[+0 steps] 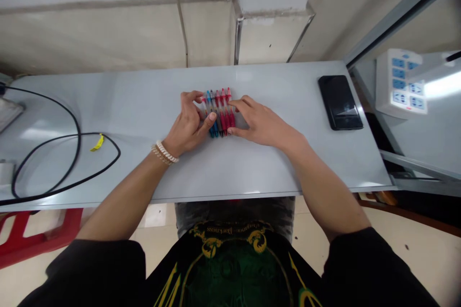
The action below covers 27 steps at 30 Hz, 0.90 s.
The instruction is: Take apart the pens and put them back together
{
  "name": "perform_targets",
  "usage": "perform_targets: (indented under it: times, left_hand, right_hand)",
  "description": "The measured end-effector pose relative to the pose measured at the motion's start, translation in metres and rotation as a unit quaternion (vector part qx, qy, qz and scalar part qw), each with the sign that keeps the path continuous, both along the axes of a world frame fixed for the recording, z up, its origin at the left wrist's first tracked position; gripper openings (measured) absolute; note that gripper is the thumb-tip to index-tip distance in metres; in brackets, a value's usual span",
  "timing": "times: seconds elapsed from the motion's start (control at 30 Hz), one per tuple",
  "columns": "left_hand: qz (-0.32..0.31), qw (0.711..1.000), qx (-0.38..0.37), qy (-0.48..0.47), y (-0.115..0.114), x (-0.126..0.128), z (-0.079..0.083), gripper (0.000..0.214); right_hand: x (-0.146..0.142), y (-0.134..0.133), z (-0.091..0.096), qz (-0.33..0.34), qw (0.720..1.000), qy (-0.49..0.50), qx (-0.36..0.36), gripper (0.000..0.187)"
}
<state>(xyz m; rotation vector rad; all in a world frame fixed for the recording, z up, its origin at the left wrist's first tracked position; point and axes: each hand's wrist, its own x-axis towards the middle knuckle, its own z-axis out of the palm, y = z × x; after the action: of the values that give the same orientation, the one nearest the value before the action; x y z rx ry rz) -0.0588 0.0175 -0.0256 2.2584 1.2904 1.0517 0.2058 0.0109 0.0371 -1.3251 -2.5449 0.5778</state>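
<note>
A row of several click pens lies side by side on the grey table, roughly upright in my view. Blue ones are at the left, a dark one sits near the middle, and pink-red ones are at the right. My left hand grips the row's left side, its thumb across the blue pens and its index finger by their upper ends. From the right, my right hand presses thumb and fingertips against the outermost red pen. Fingers partly cover the pens on both sides. A beaded bracelet circles my left wrist.
A black phone lies at the table's right end. Beyond a metal frame stands a white power strip. A black cable with a yellow tag loops across the left side. Below is a red plastic stool.
</note>
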Motion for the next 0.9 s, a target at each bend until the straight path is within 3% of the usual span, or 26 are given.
perform_targets:
  times: [0.3, 0.57, 0.9]
  left_hand:
    - [0.033, 0.999, 0.009, -0.036, 0.003, 0.0, 0.002, 0.056]
    - [0.033, 0.999, 0.027, -0.029, 0.003, 0.003, 0.002, 0.052]
    - [0.05, 0.998, 0.046, -0.016, 0.006, 0.001, 0.002, 0.046]
  right_hand:
    - [0.0, 0.004, 0.01, -0.018, 0.997, -0.069, 0.035, 0.031]
    - [0.0, 0.011, 0.005, -0.116, 0.988, -0.085, 0.057, 0.032]
    - [0.0, 0.011, 0.0, -0.101, 0.99, -0.091, 0.038, 0.031]
